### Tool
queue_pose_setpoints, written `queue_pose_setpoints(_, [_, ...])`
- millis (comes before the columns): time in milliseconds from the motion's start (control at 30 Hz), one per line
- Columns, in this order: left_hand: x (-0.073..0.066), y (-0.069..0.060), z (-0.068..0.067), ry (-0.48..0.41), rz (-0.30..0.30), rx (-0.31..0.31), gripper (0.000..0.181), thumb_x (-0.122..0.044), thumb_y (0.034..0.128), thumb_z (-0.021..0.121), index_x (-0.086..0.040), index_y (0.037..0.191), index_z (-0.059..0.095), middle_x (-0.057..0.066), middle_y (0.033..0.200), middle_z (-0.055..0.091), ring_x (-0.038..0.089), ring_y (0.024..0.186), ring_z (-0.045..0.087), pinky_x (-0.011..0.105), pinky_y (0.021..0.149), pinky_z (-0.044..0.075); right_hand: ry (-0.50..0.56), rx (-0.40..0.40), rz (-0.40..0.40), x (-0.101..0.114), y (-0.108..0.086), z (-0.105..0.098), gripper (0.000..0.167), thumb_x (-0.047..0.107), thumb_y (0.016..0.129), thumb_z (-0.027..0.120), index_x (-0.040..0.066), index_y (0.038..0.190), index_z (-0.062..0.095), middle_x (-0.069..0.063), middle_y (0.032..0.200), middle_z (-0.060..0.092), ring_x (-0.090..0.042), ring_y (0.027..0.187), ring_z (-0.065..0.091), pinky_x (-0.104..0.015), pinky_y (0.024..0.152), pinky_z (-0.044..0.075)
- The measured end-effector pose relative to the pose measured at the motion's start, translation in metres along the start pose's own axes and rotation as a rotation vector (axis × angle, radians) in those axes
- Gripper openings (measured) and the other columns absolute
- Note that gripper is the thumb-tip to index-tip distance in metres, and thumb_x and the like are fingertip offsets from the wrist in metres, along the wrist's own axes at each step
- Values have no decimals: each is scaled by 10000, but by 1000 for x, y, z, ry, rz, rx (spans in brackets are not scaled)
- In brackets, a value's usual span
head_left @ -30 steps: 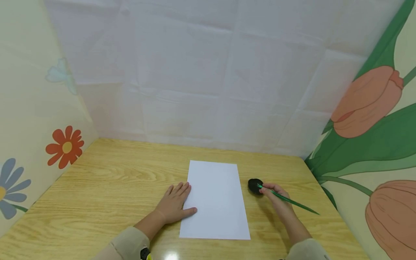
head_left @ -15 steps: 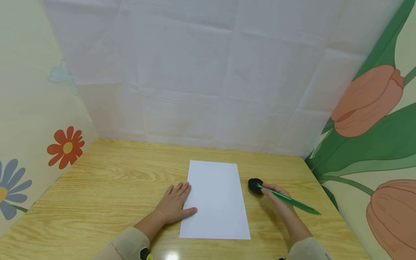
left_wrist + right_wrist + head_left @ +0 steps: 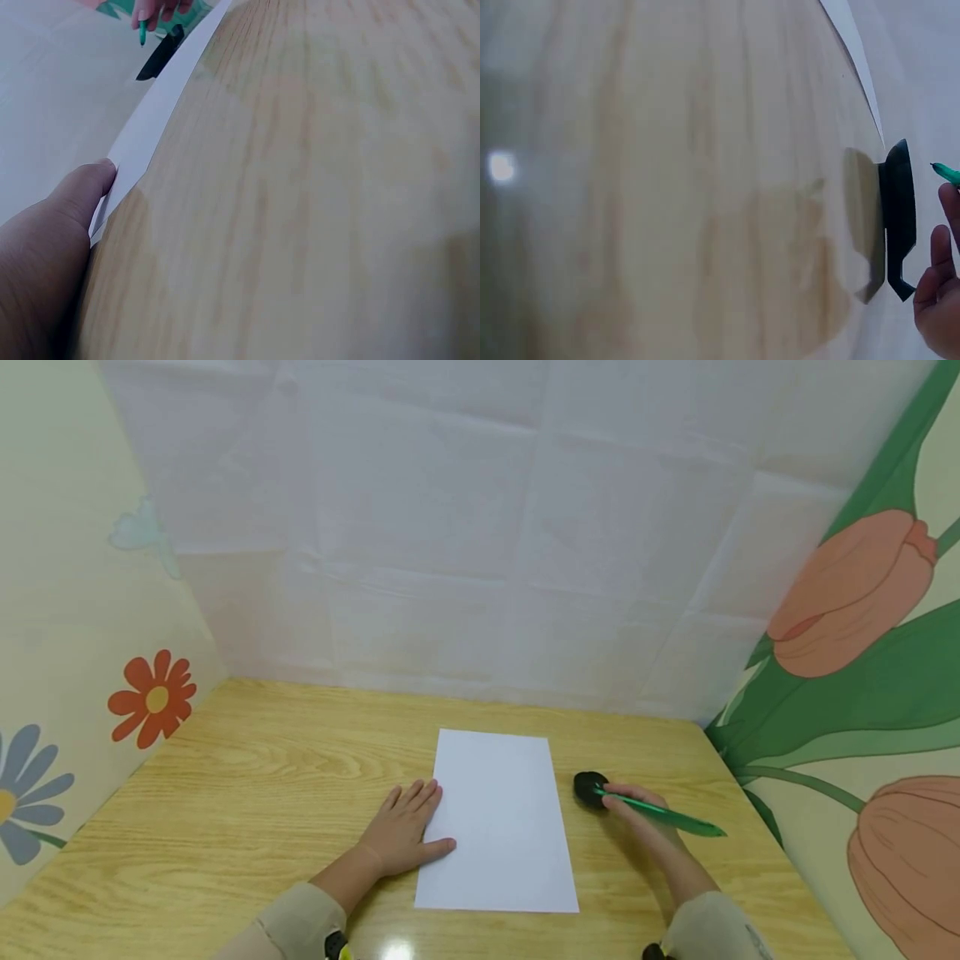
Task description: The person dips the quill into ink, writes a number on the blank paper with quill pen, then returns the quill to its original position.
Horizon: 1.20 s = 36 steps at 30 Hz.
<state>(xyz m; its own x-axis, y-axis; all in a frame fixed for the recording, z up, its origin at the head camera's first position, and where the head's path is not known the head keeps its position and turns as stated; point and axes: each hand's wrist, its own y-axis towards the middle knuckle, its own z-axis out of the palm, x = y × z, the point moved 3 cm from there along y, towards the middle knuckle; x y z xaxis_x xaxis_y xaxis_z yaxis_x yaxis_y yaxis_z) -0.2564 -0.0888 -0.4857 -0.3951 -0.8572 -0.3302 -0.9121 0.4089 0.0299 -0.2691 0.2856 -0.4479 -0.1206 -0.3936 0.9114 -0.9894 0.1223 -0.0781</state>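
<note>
Pinches green pen [image 3: 678, 820] in right hand [image 3: 645, 827], pointing left over black dish [image 3: 587, 787], with left hand [image 3: 400, 835] flat on paper [image 3: 498, 818].

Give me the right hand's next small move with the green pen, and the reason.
Probably lower the pen to the black dish. The right hand pinches the pen with its tip above the dish, not touching it in the right wrist view. The left hand has its thumb on the paper, which looks blank. I can't tell whether the dish holds ink.
</note>
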Motion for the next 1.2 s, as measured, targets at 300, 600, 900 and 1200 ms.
queue_pose_setpoints(300, [-1, 0, -2, -2, 7, 4, 905, -649, 909, 504, -27, 1532, 294, 120, 1621, 256, 324, 1515, 196, 548, 1230, 107, -41, 15, -8, -1, 7, 1, 391, 233, 905, 693, 6, 1221, 654, -59, 1131, 677, -56, 931, 563, -167, 790, 481])
queue_pose_setpoints(600, [-3, -1, -3, -21, 12, -2, 888, -613, 909, 540, -14, 1523, 309, 135, 1615, 267, 340, 1510, 202, 560, 1224, 104, 6, -5, -23, 0, 10, 1, 374, 164, 880, 707, -52, 1181, 657, 80, 920, 671, -6, 766, 571, -159, 698, 492])
queue_pose_setpoints(900, [-5, -1, -4, -8, 1, 4, 902, -641, 906, 515, -23, 1529, 300, 124, 1618, 262, 325, 1514, 199, 547, 1231, 109, -96, 13, -36, 1, 9, 3, 325, 155, 885, 695, -47, 1139, 680, -96, 1052, 697, -41, 823, 585, -158, 718, 494])
queue_pose_setpoints(1200, [-4, -2, -2, -13, 1, 12, 901, -638, 906, 516, -26, 1530, 299, 120, 1620, 259, 325, 1515, 194, 549, 1230, 104, -176, 26, -94, 1, 9, 5, 288, 161, 896, 690, -31, 1110, 701, -171, 1159, 684, -75, 979, 578, -135, 780, 466])
